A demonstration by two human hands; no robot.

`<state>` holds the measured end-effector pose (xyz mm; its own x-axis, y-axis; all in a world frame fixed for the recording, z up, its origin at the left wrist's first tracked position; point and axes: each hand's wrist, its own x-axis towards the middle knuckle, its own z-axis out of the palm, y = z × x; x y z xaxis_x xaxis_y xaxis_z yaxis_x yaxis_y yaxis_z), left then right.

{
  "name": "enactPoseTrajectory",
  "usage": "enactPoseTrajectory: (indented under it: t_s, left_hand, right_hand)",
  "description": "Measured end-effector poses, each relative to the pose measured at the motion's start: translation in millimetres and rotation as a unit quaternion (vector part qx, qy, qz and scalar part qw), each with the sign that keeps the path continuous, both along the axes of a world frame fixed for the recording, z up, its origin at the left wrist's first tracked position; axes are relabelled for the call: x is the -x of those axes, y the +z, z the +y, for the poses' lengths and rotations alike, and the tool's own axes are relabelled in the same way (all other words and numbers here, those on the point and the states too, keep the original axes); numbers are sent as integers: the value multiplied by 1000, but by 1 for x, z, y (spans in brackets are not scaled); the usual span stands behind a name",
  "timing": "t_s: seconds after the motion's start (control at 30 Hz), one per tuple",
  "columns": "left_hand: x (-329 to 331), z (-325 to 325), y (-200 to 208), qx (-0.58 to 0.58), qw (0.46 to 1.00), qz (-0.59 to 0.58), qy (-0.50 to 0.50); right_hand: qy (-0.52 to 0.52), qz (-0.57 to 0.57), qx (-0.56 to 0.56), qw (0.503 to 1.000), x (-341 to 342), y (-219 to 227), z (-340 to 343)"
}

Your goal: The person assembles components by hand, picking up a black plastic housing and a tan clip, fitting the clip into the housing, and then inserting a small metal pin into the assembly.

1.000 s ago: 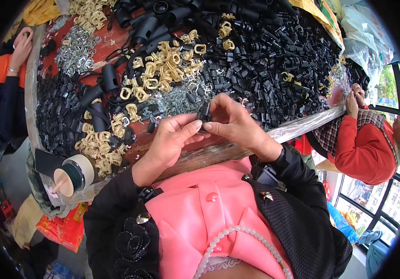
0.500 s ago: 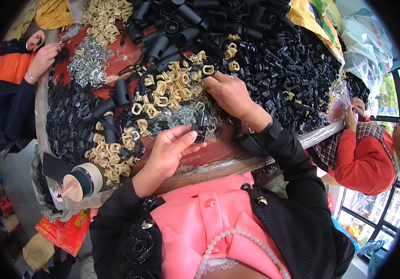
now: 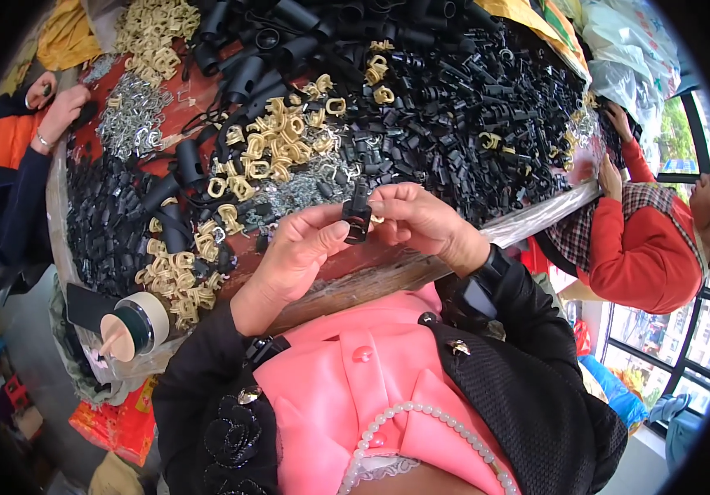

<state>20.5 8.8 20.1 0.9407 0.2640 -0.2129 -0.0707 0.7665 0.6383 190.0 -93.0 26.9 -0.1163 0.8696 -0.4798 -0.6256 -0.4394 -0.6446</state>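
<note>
In front of my chest, above the table's near edge, my left hand (image 3: pixel 299 252) grips a small black plastic part (image 3: pixel 358 216) between thumb and fingers. The part is held roughly upright. Against its right side, the fingertips of my right hand (image 3: pixel 425 221) are pinched together. A bit of a tan plastic clip (image 3: pixel 378 219) shows between them; most of it is hidden by the fingers. Just beyond my hands lie a heap of tan ring-shaped clips (image 3: pixel 276 140) and a grey pile of small metal pieces (image 3: pixel 301 194).
Loose black parts (image 3: pixel 462 124) cover much of the red table (image 3: pixel 198 103), with black tubes (image 3: pixel 243 76) at the back. A tape roll (image 3: pixel 153 320) stands at the left corner beside a dark flat box (image 3: pixel 95 307). Co-workers' hands work at the left (image 3: pixel 64 111) and right (image 3: pixel 610 177).
My right hand has come back from the tan clips to the black part, a tan clip in its fingers. My left hand still holds the black part. The view has shifted slightly.
</note>
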Motion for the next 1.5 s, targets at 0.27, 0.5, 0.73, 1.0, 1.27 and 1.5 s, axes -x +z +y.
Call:
enactPoseTrajectory:
  t_s: [0.27, 0.5, 0.73, 1.0, 1.27, 1.5]
  left_hand:
    - [-1, -4, -7, -3, 999, 16, 29]
    - [-3, -4, -16, -51, 998, 36, 24]
    - [-3, 5, -10, 35, 996, 71, 33]
    - [-1, 0, -9, 108, 990, 85, 27]
    - [2, -2, -15, 126, 988, 82, 27]
    - [2, -2, -16, 119, 988, 96, 17]
  right_hand:
    - [-96, -160, -55, 981, 15, -2, -2]
    - [9, -377, -80, 923, 12, -1, -3]
    - [-87, -504, -208, 834, -7, 2, -9]
    - [-22, -494, -252, 832, 6, 22, -1]
    - [6, -490, -229, 841, 9, 21, 3]
    - [-37, -401, -126, 906, 21, 13, -1]
